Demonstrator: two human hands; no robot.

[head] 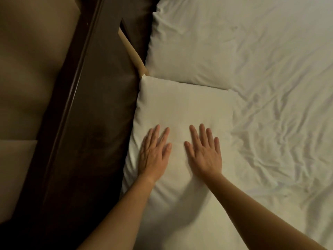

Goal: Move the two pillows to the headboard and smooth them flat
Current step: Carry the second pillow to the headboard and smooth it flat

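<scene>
Two white pillows lie side by side along the dark wooden headboard [86, 109], which runs down the left of the view. The near pillow [182, 107] touches the far pillow [191, 46] end to end. My left hand [155, 152] rests flat, palm down, on the near pillow close to its headboard edge. My right hand [204, 152] lies flat on the same pillow a little to the right. Both hands have fingers spread and hold nothing.
A creased white sheet [281, 123] covers the mattress to the right of the pillows. A beige strip [132, 53] shows in the gap between headboard and far pillow. Beyond the headboard is a tan padded wall panel [30, 69].
</scene>
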